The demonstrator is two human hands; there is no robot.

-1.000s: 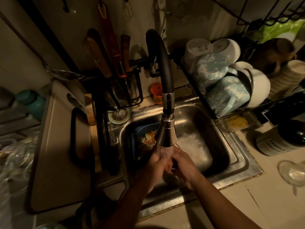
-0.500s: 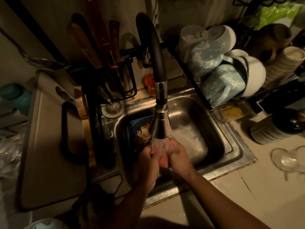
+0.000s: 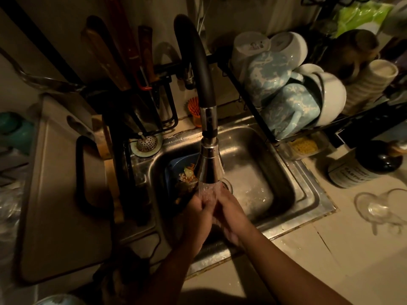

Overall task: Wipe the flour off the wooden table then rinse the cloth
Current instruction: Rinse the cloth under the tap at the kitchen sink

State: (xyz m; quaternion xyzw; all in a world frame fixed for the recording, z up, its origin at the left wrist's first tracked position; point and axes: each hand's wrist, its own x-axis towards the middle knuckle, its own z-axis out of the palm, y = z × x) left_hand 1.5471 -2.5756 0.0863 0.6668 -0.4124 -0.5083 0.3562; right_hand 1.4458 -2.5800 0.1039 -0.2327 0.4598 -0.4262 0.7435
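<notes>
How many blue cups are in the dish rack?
2. One blue cup sits at the back of the rack; the other lies in front of it, nearer the sink. More may be hidden.

Sink (image 3: pixel 275 170) is brushed stainless steel, wet & shiny at the bottom. Over it, tap neck (image 3: pixel 196 58) looks matt black, prob. rubber; spray head (image 3: pixel 209 166) is polished chrome. Inside sink: blue plastic tub (image 3: pixel 174 170). Behind sink, L: worn wooden knife handles (image 3: pixel 103 53), perforated metal strainer (image 3: pixel 146 143). R of sink: glossy glazed white bowls (image 3: pixel 332 100), mottled blue glazed mugs (image 3: pixel 290 111), clear glass (image 3: pixel 376 210), dark glossy bottle (image 3: pixel 363 166) w/ paper label. Desk (image 3: pixel 330 271) pale, matt.
</notes>
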